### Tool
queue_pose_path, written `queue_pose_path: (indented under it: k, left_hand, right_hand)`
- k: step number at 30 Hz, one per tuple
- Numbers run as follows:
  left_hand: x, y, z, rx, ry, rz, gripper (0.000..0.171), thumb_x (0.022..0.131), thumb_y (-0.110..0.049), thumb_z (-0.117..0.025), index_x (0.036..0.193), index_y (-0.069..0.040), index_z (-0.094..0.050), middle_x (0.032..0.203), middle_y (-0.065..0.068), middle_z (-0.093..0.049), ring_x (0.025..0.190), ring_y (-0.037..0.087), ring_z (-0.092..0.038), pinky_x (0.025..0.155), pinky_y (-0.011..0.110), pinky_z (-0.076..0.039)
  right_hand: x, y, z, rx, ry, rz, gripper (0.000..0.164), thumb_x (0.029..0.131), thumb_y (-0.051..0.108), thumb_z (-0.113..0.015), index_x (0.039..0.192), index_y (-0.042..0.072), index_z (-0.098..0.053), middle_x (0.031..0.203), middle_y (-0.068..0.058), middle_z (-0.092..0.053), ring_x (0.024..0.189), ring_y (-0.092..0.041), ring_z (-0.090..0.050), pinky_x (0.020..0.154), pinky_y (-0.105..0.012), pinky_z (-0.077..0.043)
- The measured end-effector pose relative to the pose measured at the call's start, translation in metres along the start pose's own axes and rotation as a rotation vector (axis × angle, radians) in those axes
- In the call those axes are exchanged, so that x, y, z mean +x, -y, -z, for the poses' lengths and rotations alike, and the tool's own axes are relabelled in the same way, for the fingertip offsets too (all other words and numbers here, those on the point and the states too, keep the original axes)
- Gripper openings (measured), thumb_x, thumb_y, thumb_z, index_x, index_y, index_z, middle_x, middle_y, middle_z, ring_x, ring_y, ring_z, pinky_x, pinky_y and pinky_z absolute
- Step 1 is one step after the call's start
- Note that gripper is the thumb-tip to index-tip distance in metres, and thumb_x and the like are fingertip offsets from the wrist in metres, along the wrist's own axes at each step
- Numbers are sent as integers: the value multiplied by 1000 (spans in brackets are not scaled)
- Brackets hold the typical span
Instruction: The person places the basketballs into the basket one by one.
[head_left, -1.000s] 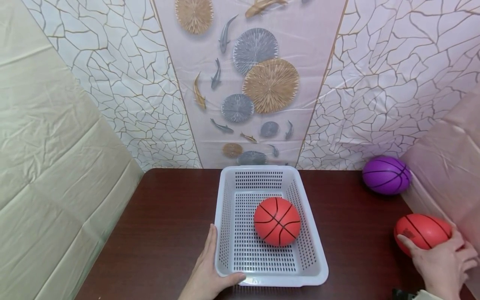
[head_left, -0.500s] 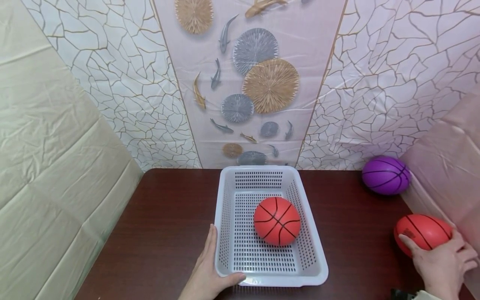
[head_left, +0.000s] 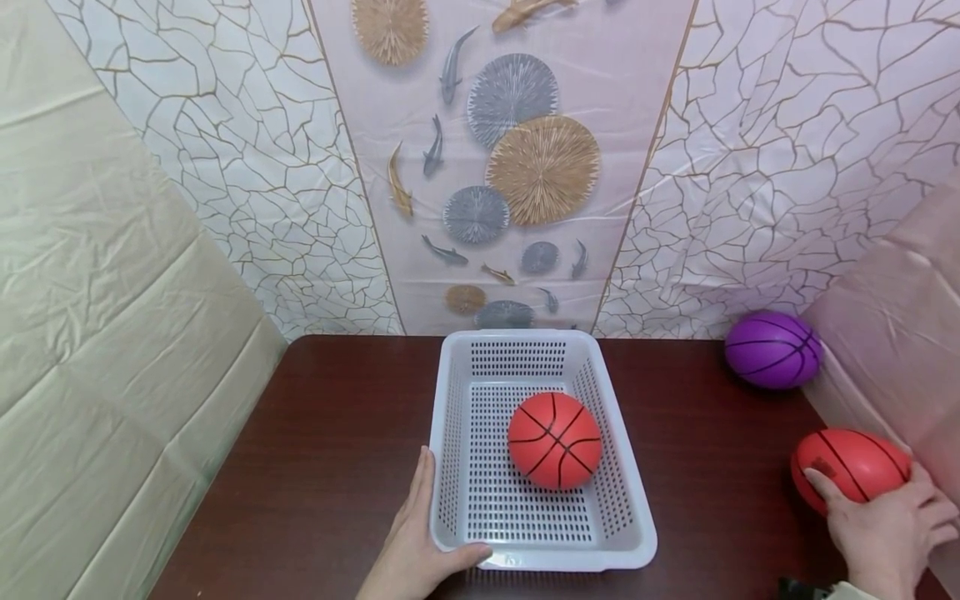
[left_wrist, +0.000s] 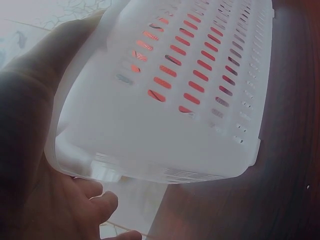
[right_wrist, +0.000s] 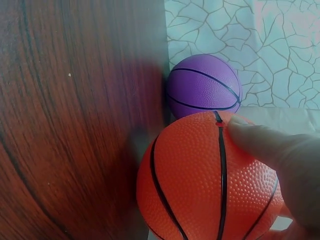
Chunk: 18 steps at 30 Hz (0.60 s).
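Observation:
A white plastic basket with slotted walls stands mid-table and contains a small red basketball. My left hand holds its near left corner, thumb at the front rim and fingers along the left side. In the left wrist view the basket's wall fills the middle, red showing through its slots. At the table's right edge my right hand grips a second red basketball. The right wrist view shows my thumb over that ball; the other fingers are mostly hidden behind it.
A purple basketball sits at the back right corner, beyond the gripped ball. Beige cloth hangs along the right side, and patterned cloth forms the back wall. The dark wooden table extends left of the basket.
The gripped red basketball and my right hand have shifted very slightly to the right. My left hand and the basket look the same.

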<state>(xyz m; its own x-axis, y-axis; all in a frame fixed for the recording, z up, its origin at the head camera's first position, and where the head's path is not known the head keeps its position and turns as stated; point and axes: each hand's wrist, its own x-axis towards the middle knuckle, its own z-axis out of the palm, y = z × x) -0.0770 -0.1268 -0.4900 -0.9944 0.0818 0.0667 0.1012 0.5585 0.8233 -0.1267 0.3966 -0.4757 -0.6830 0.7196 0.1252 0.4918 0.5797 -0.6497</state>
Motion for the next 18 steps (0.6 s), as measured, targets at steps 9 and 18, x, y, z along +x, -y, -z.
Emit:
queue_pose_path:
  k: [9, 18]
  left_hand:
    - [2, -1, 1, 8, 13, -6, 130, 63, -62, -82, 157, -27, 1, 162, -9, 1, 141, 37, -22, 105, 61, -29]
    - [1, -2, 1, 7, 17, 4, 131, 63, -64, -81, 157, -27, 1, 162, -8, 1, 141, 38, -22, 105, 61, -28]
  right_hand:
    - [-2, 0, 0, 12, -12, -8, 106, 81, 35, -77, 152, -1, -7, 143, -42, -7, 132, -56, -5, 107, -64, -10]
    - [-8, 7, 5, 33, -19, -2, 101, 84, 33, -74, 152, -3, -8, 144, -42, -9, 133, -54, -5, 109, -61, -7]
